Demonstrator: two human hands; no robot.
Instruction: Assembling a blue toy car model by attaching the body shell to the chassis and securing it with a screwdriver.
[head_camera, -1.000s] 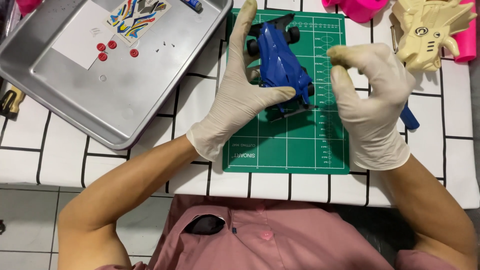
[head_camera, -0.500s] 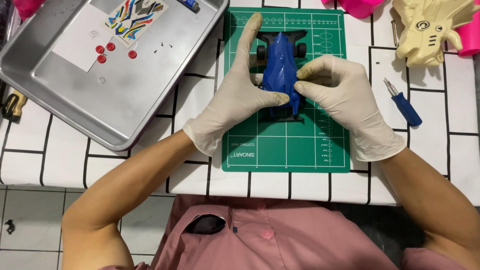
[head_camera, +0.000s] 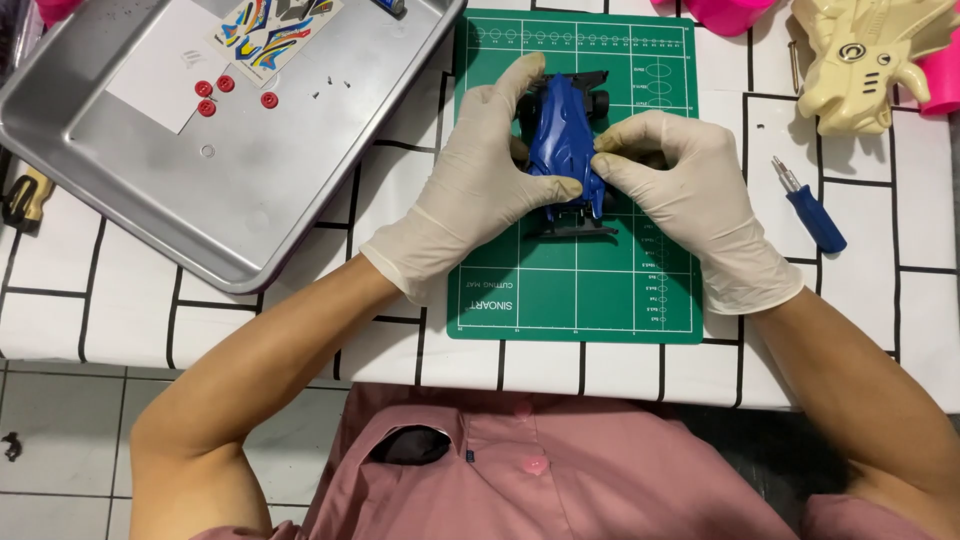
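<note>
Tabletop (head_camera: 130, 320), white with a black grid of lines, carrying all items listed below.

Metal baking tray (head_camera: 160, 180), upper left, shallow and rectangular. It holds a multicoloured sticker sheet (head_camera: 272, 25) on a white paper, four small red round parts (head_camera: 226, 84) and a few tiny dark screws.

Green cutting mat (head_camera: 575, 280), centre, printed with a white grid and scales, lying flat on the tabletop.

Left hand (head_camera: 470, 195), in a cream latex glove, forearm bare, reaching up from lower left. Fingers extended along the left flank of the car, index tip near its front, thumb pressed against the rear of the blue shell. Half closed around the body.

Right hand (head_camera: 690, 195), same glove, coming from lower right. Fingers curled, thumb and fingertips pinching the right side of the shell close to the left thumb.

Blue toy racing car (head_camera: 562, 140), blue body shell on a black chassis with black wheels, resting on the upper half of the mat between both hands, nose pointing away from the person.

Cream plastic body shell (head_camera: 865, 55), top right, beside pink containers (head_camera: 730, 12).

Blue-handled screwdriver (head_camera: 810, 205), right of the mat, untouched.

Yellow-handled tool (head_camera: 20, 198), left edge, partly out of view.
</note>
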